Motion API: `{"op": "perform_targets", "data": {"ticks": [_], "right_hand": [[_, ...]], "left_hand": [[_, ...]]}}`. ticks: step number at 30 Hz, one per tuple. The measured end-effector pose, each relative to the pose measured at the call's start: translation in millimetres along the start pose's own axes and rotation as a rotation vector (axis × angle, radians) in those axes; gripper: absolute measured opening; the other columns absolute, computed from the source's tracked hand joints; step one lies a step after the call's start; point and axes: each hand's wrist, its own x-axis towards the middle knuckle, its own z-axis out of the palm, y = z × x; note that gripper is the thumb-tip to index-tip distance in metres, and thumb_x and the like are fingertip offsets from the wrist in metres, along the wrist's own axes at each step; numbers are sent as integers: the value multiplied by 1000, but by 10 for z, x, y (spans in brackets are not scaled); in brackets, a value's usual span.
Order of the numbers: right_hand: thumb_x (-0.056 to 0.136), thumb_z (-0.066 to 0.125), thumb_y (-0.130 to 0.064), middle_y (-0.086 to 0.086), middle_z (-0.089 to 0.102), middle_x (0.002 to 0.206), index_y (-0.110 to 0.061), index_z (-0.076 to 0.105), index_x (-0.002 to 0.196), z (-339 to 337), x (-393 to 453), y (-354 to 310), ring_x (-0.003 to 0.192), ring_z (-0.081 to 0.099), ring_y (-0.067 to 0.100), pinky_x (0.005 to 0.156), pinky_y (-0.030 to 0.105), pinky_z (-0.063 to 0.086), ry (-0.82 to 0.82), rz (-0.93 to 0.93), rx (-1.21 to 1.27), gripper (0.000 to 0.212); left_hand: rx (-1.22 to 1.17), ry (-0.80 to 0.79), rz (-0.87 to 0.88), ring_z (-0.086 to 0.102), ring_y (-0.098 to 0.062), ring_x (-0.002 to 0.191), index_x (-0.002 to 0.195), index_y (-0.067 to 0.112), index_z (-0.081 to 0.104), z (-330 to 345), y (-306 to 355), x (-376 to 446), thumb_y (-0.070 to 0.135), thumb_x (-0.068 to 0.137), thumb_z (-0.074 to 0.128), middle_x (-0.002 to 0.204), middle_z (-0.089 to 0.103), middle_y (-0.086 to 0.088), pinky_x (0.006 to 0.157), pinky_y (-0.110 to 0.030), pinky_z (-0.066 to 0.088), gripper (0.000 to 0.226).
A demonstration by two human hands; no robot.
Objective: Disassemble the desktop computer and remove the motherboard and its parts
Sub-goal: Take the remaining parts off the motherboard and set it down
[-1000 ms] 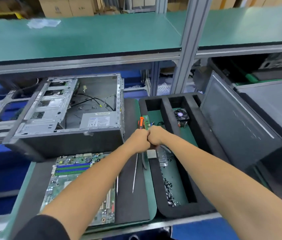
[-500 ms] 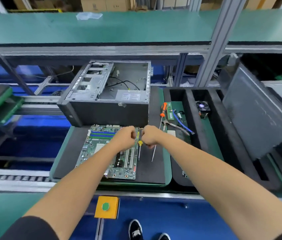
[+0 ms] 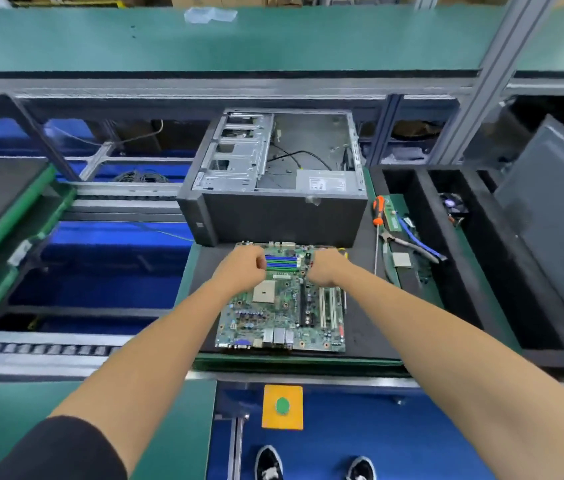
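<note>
The green motherboard [image 3: 284, 317] lies flat on a black mat [image 3: 367, 327] in front of the opened, emptied computer case [image 3: 280, 216]. My left hand [image 3: 242, 268] is curled into a fist at the left end of the blue memory slots [image 3: 282, 262]. At the right end of those slots, my right hand [image 3: 325, 268] is also curled. I see nothing held in either hand. A yellow-tipped tool [image 3: 343, 251] lies on the mat just beyond the right hand.
An orange-handled screwdriver [image 3: 378, 211], pliers [image 3: 408, 244], a memory stick and a processor chip [image 3: 402, 260] lie in the black foam tray [image 3: 419, 188] on the right, with a cooler fan [image 3: 452, 206] further right. The case's side panel [image 3: 550, 216] leans at far right. A yellow button box [image 3: 282, 407] sits below.
My two fists were pressed together over the mat's right side; they have separated and moved onto the motherboard's far end. The view has pulled back and shifted left.
</note>
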Motion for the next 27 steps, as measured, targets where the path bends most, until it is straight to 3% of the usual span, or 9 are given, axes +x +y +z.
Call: {"op": "perform_targets", "data": {"ticks": [3,6,9,11,12,17,21,25,27], "right_hand": [[92,50,-14,1,39,67,-18,37,63,104,22,-49,63,41,20,59,28,37,1,42,-13,32],[97,39,-16,2,38,65,-14,43,61,122,81,-75,55,33,16,50,25,30,15,102,-56,36],[98,39,-26,13,48,96,-5,62,95,157,180,-25,86,50,25,82,36,43,-33,130,-161,31],[99,36,-31,16,52,116,-4,61,114,211,248,17,111,50,32,106,49,32,-60,153,-182,40],[100,34,-33,15,55,120,-5,61,117,229,267,35,114,51,33,110,52,27,-51,148,-201,42],[99,32,-36,22,45,134,2,48,130,296,335,48,119,47,37,104,46,34,-28,186,-167,51],[94,43,-29,23,39,136,9,32,138,275,278,4,114,48,35,77,35,42,-18,243,-89,59],[92,50,-27,22,37,131,9,26,138,250,283,16,119,43,35,76,34,40,18,286,-40,63],[88,55,-31,20,39,126,7,27,134,228,310,33,114,43,31,73,32,40,19,306,-17,66]], "left_hand": [[43,-24,19,55,-21,88,92,14,60,70,-154,-23,5,82,58,97,56,0,77,-37,49,13],[156,14,81,47,-20,95,99,15,54,108,-255,3,7,84,59,103,47,0,77,-33,43,19],[270,72,159,47,-23,102,101,14,54,114,-337,41,15,86,61,105,48,-3,83,-34,42,17],[329,60,168,46,-22,107,110,16,54,124,-373,67,24,88,63,112,48,-3,87,-36,42,25],[362,52,167,45,-23,110,114,16,53,139,-387,84,27,89,62,116,48,-3,89,-37,41,29],[432,22,79,43,-25,114,121,15,51,222,-376,106,20,90,58,123,47,-6,92,-40,39,32],[433,84,73,43,-27,109,117,12,51,228,-379,100,9,84,55,120,45,-8,85,-38,40,33],[190,127,-124,50,-31,106,123,8,43,202,-435,110,11,88,60,121,42,-12,75,-38,46,38],[66,96,-200,56,-32,93,119,7,40,201,-456,120,14,90,61,115,48,-14,65,-37,43,36]]}}
